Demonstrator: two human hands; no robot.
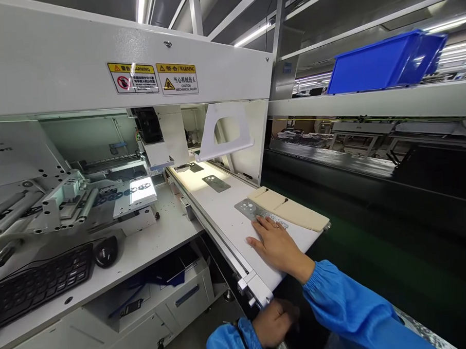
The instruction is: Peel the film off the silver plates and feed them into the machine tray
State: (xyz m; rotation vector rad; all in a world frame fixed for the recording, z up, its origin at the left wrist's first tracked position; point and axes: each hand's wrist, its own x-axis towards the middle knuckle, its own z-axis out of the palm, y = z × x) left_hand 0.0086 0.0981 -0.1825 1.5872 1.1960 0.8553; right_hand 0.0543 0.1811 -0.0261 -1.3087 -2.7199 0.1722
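A grey phone back panel (pixel 247 209) with round camera holes lies on the white conveyor belt (pixel 227 221), beside a cream guide plate. My right hand (pixel 279 245) rests palm down at its near end, fingers stretched out and touching the panel, part of which is hidden under them. Below the near end of the conveyor, my left hand (pixel 276 321) is closed with the fingers curled under; whatever it may hold is out of sight. Farther along the belt lies a second phone back panel (pixel 216 183), and a third phone back panel (pixel 196 167) is under the lit machine opening.
The cream guide plate (pixel 296 208) borders the belt's right side. To the left, a bench carries a black keyboard (pixel 40 280), a mouse (pixel 105 251) and a roller mechanism (pixel 70 197). A white machine housing (pixel 220 67) overhangs the belt. Blue bins (pixel 375 63) stand on a shelf.
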